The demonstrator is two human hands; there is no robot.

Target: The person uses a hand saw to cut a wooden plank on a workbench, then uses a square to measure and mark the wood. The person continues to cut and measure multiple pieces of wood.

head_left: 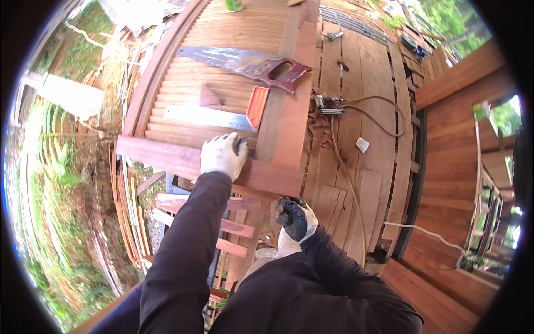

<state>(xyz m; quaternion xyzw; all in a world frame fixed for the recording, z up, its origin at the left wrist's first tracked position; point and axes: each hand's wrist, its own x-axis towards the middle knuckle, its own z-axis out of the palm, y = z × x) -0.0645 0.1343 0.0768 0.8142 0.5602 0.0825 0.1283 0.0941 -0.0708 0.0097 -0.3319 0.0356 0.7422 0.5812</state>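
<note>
A reddish wooden panel with a ribbed middle (189, 125) and a smooth frame lies in front of me. My left hand (221, 156), in a white glove with dark fingertips, rests on its near rail with the fingers curled in. Whatever they hold, if anything, is hidden. Just beyond that hand lies a try square (208, 117) with an orange handle. A handsaw (245, 65) with a dark red handle lies farther up, and a small triangular wood offcut (209, 96) sits between them. My right hand (297, 219), gloved with a dark palm, is closed below the panel's near right corner.
At the right, a plank deck (370, 72) holds an air tool (329, 106) with a tan hose (356, 192), a white block (362, 145) and wood scraps. A green can (233, 5) stands at the panel's far end. Long wooden strips (129, 217) lean at the left.
</note>
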